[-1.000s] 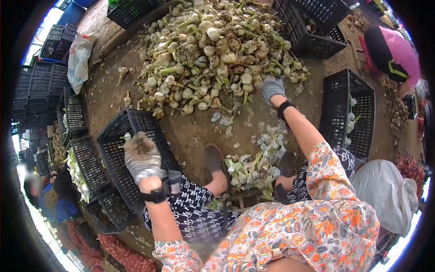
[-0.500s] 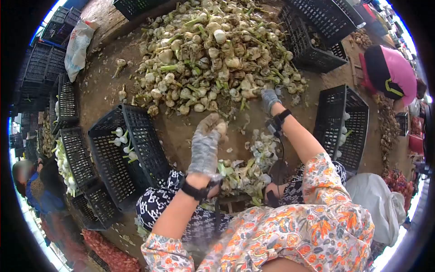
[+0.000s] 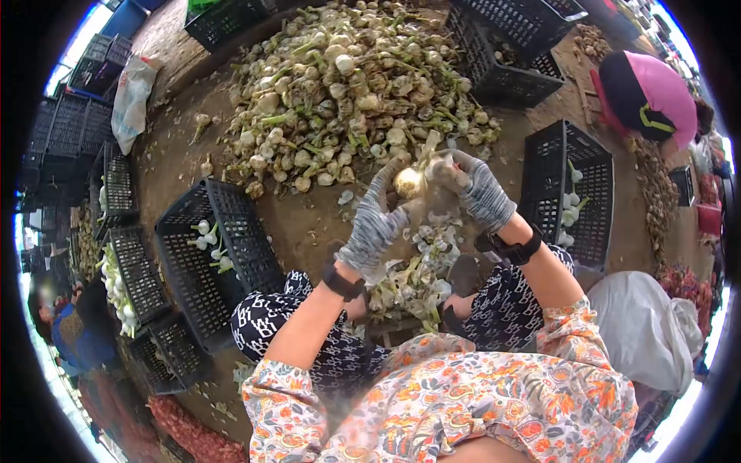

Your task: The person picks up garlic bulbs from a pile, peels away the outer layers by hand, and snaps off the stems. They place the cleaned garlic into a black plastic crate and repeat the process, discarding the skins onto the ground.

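Both my hands wear grey knitted gloves and meet in front of the pile's near edge. My left hand (image 3: 376,220) has its fingers curled around a pale garlic bulb (image 3: 408,183). My right hand (image 3: 480,193) is closed at the right of that bulb, by an upright stalk (image 3: 429,148); its fingertips partly hide what they grip, and blur hides whether a tool is there. Just beyond lies a big heap of garlic bulbs (image 3: 340,100) with stalks. Below my hands, between my feet, loose skins and stalk trimmings (image 3: 421,274) are piled.
A tilted black crate (image 3: 204,270) at the left and another black crate (image 3: 567,193) at the right each hold several white bulbs. More crates (image 3: 505,77) stand at the back right. A white sack (image 3: 644,332) lies at my right. Another person (image 3: 656,96) bends at far right.
My right hand has come back from the heap's edge to meet my left hand. The left hand has moved up and right, and a stalked garlic bulb now shows between them. The view has shifted slightly.
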The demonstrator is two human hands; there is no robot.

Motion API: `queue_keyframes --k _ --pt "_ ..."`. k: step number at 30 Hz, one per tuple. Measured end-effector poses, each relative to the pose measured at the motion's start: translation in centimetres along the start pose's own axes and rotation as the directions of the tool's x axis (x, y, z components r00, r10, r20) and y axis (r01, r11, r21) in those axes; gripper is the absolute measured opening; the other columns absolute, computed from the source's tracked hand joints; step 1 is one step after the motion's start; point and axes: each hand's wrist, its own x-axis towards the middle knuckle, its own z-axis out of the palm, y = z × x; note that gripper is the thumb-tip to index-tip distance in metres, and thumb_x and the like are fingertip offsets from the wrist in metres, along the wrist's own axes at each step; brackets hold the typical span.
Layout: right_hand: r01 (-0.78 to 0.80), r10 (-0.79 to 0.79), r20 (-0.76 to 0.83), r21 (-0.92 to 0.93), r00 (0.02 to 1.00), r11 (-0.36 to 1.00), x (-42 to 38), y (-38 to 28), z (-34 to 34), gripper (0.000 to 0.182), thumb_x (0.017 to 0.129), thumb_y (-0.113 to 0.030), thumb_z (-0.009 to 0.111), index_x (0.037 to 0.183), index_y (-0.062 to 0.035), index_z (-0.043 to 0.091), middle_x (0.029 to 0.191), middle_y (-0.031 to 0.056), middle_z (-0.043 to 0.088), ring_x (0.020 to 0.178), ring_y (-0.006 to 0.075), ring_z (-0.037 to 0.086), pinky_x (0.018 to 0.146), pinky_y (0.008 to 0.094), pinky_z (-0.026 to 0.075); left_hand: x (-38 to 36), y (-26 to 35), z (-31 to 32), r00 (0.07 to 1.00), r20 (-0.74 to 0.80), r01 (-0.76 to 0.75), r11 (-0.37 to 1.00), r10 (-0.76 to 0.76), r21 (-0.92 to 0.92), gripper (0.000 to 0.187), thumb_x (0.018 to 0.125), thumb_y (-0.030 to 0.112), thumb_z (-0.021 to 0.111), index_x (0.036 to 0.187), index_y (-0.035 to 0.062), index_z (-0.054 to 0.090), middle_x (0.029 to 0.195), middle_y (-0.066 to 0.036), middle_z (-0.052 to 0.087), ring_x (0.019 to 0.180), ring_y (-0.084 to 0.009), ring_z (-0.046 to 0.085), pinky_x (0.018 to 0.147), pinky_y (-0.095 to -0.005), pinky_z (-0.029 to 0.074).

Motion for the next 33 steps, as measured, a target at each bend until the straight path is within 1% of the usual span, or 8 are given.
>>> queue_keyframes --k 1,4,5,14,23,26,29,33 --pt "0.094 -0.105 -0.056 -0.174 0.993 0.98 -0.2 0.2 0.0 0.039 0.082 -0.036 0.06 0.095 0.0009 0.057 0.074 0.0015 0.058 0.07 0.0066 0.054 0.061 0.0233 0.046 -0.2 0.5 0.7 0.999 0.046 -0.004 1.0 0.003 0.021 0.071 0.074 0.015 0.071 0.133 0.003 0.032 0.129 -0.008 0.042 0.111 -0.0171 0.047 0.093 -0.0297 0.04" --pt "0.001 0.001 -0.04 0.056 0.999 0.998 -0.7 -1.0 0.8 0.037 0.082 -0.035 0.06 0.089 0.0007 0.057 0.07 0.0009 0.056 0.063 0.0057 0.05 0.053 0.025 0.044 -0.6 1.8 2.3 0.997 0.046 0.06 0.998 -0.061 0.036 0.072 0.074 0.018 0.07 0.133 0.0033 0.032 0.129 -0.008 0.042 0.111 -0.0172 0.047 0.094 -0.0308 0.04" --pt "0.13 -0.134 -0.04 -0.08 0.99 0.988 -0.4 -0.3 0.5 0.034 0.084 -0.033 0.06 0.088 0.0007 0.057 0.069 0.0016 0.056 0.06 0.0055 0.048 0.05 0.0251 0.043 -0.6 1.4 2.2 0.998 0.047 0.048 0.997 -0.051 0.065 0.071 0.074 0.017 0.069 0.134 0.0042 0.032 0.129 -0.009 0.041 0.112 -0.0172 0.046 0.094 -0.0316 0.04" --pt "0.089 -0.082 0.072 -0.094 0.994 0.992 -0.3 0.4 -1.6 0.028 0.083 -0.022 0.061 0.091 0.0044 0.058 0.071 0.0077 0.059 0.066 0.0081 0.052 0.058 0.0281 0.045 -0.4 1.3 2.5 0.997 0.073 0.02 0.968 -0.039 0.251 0.068 0.078 0.008 0.064 0.135 0.0029 0.028 0.129 -0.011 0.04 0.114 -0.019 0.043 0.096 -0.0312 0.038" --pt "0.142 -0.139 0.102 -0.018 0.985 0.99 -0.6 -0.1 -2.1 0.03 0.083 -0.02 0.061 0.102 0.0028 0.058 0.087 0.0046 0.062 0.077 0.0065 0.052 0.068 0.0245 0.046 -0.3 1.5 2.6 0.992 -0.018 0.122 0.992 -0.123 -0.044 0.065 0.075 0.026 0.068 0.128 0.0048 0.037 0.12 -0.012 0.047 0.106 -0.0213 0.051 0.086 -0.032 0.047" --pt "0.058 -0.065 0.118 0.063 0.991 0.996 -1.0 -0.8 -2.4 0.031 0.082 -0.02 0.062 0.103 0.0021 0.058 0.087 0.0034 0.061 0.078 0.0059 0.052 0.07 0.0243 0.045 -0.3 2.3 3.1 0.967 0.026 0.247 0.902 -0.254 -0.355 0.063 0.076 0.03 0.066 0.127 0.0037 0.038 0.117 -0.012 0.049 0.103 -0.0231 0.054 0.085 -0.0324 0.048" --pt "-0.039 0.027 0.131 0.091 0.991 0.995 -1.3 -2.4 -2.4 0.033 0.081 -0.022 0.064 0.103 0.0023 0.057 0.087 0.0028 0.061 0.078 0.0053 0.051 0.07 0.0238 0.045 -0.1 1.9 2.5 0.97 0.025 0.238 0.921 -0.242 -0.31 0.061 0.078 0.029 0.064 0.126 0.0023 0.038 0.116 -0.012 0.05 0.103 -0.0235 0.055 0.085 -0.0312 0.048" --pt "0.197 -0.202 -0.078 -0.071 0.976 0.978 -0.6 0.0 -0.4 0.033 0.081 -0.025 0.065 0.097 0.0024 0.057 0.084 0.0032 0.061 0.076 0.0064 0.051 0.065 0.0237 0.046 -0.4 2.5 3.3 0.974 -0.025 0.214 0.947 -0.226 -0.24 0.056 0.081 0.025 0.061 0.127 0.0023 0.038 0.117 -0.011 0.049 0.102 -0.0203 0.054 0.084 -0.0293 0.048"
